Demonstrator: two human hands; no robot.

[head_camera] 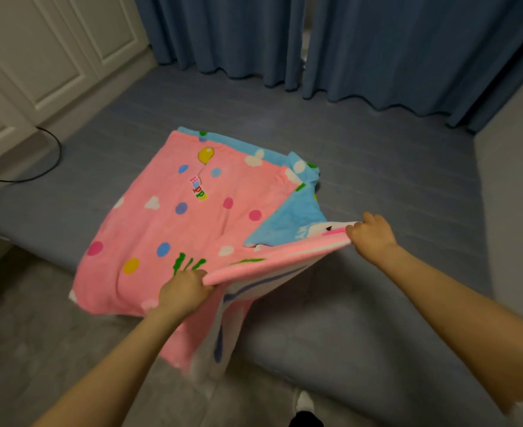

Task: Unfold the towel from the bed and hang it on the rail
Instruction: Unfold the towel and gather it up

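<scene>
A pink towel [174, 223] with coloured dots, a yellow balloon and a blue underside lies partly folded on the grey-blue bed [377, 186]. My left hand [183, 292] pinches its near edge at the bed's front corner. My right hand [372, 231] grips the same edge further right and lifts it, so the top layer is raised and the blue layer shows beneath. A flap of the towel hangs down over the bed's front between my arms. No rail is in view.
Blue curtains [346, 41] hang behind the bed. White cabinet doors [38, 57] stand at the left, with a black cable [50, 158] running onto the bed's edge. Grey floor [23, 318] lies at the lower left; a white shoe [304, 402] shows at the bottom.
</scene>
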